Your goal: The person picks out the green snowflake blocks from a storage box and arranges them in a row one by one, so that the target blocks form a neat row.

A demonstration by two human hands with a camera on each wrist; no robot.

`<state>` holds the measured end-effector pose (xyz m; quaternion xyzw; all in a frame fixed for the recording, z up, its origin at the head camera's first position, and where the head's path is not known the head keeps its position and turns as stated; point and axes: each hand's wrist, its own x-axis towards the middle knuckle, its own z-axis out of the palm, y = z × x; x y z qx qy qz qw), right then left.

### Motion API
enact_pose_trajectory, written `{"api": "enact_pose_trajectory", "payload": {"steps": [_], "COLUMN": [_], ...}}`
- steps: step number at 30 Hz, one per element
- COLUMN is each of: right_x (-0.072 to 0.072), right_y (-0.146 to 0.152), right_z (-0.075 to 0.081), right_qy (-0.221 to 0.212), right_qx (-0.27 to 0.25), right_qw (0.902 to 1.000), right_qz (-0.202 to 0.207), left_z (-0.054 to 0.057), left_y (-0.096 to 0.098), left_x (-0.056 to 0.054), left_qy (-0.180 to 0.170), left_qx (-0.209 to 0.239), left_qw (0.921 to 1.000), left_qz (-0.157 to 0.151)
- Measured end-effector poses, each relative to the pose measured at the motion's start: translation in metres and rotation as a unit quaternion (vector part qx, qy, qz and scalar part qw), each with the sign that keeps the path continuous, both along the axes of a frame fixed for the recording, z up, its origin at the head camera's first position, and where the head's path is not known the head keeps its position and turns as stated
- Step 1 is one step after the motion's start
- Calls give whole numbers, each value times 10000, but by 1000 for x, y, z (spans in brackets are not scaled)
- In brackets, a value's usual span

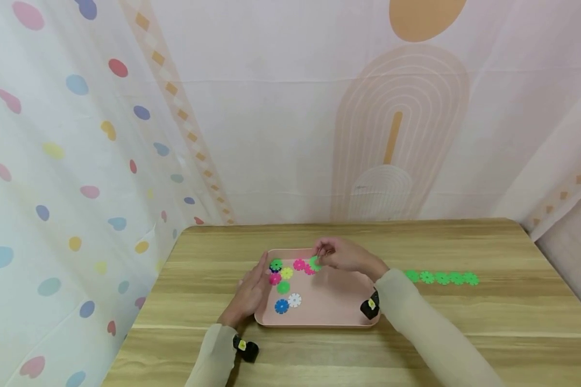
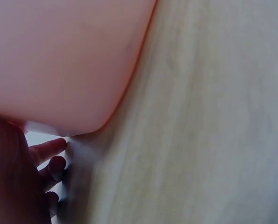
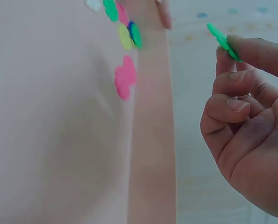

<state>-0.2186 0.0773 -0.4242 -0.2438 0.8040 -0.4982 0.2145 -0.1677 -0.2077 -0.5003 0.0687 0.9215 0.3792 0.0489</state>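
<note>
My right hand (image 1: 344,255) pinches a green flower-shaped snowflake disc (image 3: 223,43) between thumb and index finger, raised over the far side of the pink tray (image 1: 331,303). Pink discs (image 3: 125,77) lie in the tray near that hand. Fingers fairly straight, my left hand (image 1: 249,293) rests along the tray's left edge; the left wrist view shows it beside the tray's rounded corner. Near it in the tray are a yellow disc (image 1: 287,273), a blue disc (image 1: 282,306), a white disc (image 1: 294,300) and a green disc (image 1: 283,287), plus another green disc (image 1: 276,264) overlapping a dark blue one.
A straight row of several green discs (image 1: 442,278) lies on the wooden table (image 1: 503,317) to the right of the tray, partly behind the right sleeve (image 1: 406,301). A patterned curtain (image 1: 281,134) hangs behind the table's far edge and on the left side.
</note>
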Motion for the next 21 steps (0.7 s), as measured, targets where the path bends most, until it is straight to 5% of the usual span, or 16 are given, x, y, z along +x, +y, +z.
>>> {"api": "enact_pose_trajectory", "payload": {"steps": [21], "right_x": [8], "right_y": [95], "right_z": [13], "right_qy": [282], "right_qx": [-425], "right_qw": [9981], "right_qz": [-345], "left_z": [-1], "left_y": [-1], "left_x": [0], "left_qy": [-122], "left_qx": [-43], "left_qw": [9999], "left_qz": [27]}}
